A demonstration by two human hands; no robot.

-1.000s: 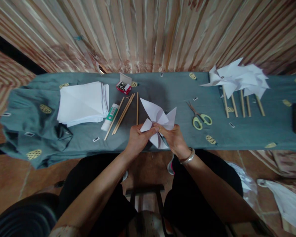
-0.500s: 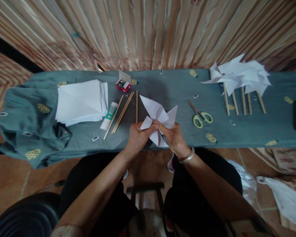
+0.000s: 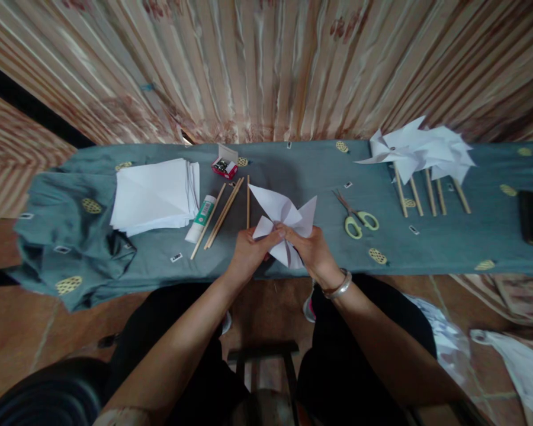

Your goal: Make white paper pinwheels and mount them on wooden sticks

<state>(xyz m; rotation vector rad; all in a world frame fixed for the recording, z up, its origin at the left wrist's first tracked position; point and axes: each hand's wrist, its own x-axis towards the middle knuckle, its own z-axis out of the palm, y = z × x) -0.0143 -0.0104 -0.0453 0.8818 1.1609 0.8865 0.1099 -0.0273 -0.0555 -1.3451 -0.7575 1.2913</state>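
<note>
View tilted sl.; L hand (image 3: 247, 253) & R hand (image 3: 314, 251) approx. unmoved, both closed, pinching pinwheel (image 3: 288, 216) ctr betw. them; lone stick (image 3: 248, 202) just beyond L (nearer), axis fore-aft.

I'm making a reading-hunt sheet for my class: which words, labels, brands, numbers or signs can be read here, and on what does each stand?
No text can be read.
Tube: label print too small and blurred.
Red box: any print too small.
Cloth: small black-and-white marks, too small to read.
Held paper: no writing visible.
</note>
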